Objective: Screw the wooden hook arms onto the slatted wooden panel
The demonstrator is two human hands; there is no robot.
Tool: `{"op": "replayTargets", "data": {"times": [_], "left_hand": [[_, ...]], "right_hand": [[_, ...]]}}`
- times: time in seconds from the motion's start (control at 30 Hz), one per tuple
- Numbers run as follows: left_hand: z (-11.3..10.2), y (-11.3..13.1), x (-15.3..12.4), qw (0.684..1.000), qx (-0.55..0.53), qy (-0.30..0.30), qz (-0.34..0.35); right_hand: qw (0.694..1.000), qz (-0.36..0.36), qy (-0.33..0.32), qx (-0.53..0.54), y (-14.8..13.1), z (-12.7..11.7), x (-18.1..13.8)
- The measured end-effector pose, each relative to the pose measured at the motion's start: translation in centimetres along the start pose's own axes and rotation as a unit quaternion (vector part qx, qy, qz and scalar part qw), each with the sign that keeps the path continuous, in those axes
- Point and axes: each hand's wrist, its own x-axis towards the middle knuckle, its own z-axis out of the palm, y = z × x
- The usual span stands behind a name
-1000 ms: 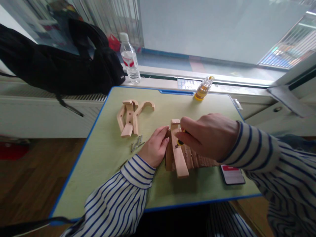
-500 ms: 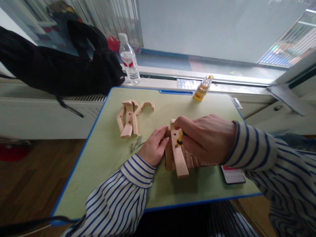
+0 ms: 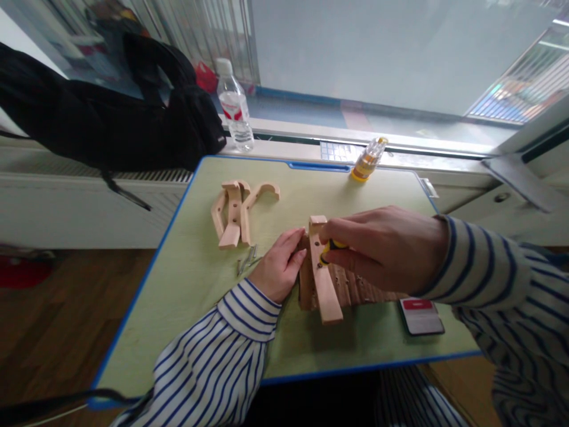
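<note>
Shifted slightly right since the earlier frame, wrist swung outward: right hand (image 3: 384,246), with more of the yellow handle now in sight between finger and thumb. Closed around a small yellow-and-black screwdriver (image 3: 336,244), its lower end at the nearer hole of a pale wooden hook (image 3: 328,296). Farther hole also visible. Hook laid across the left end of a brown ridged board (image 3: 351,287), jutting past the board's near edge. Left hand (image 3: 278,271) unmoved, against the board's left edge; impossible to tell whether gripping or only steadying. Board resting on a pale green, blue-edged table (image 3: 178,290), partly hidden by the right hand. Just left of the left hand, a few screws (image 3: 247,261); beyond them, three more hooks (image 3: 234,216) bunched together. Near the board's right end, a phone (image 3: 423,319). At the table's far edge, a small amber bottle (image 3: 367,161). On the sill (image 3: 275,147) behind, a water bottle (image 3: 235,110) standing beside a black bag (image 3: 124,127).
</note>
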Motion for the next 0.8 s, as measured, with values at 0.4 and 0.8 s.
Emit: {"op": "replayTargets", "data": {"times": [0.4,0.8], "left_hand": [[0.1,-0.2,0.0,1.0,-0.004,0.014,-0.001],[-0.2,0.2,0.0,1.0,-0.009,0.019,0.007]], "right_hand": [[0.976,0.119,0.119,-0.136,-1.2,2.1,-0.1],[0.99,0.026,0.141,-0.008,-0.2,2.7,-0.2]]}}
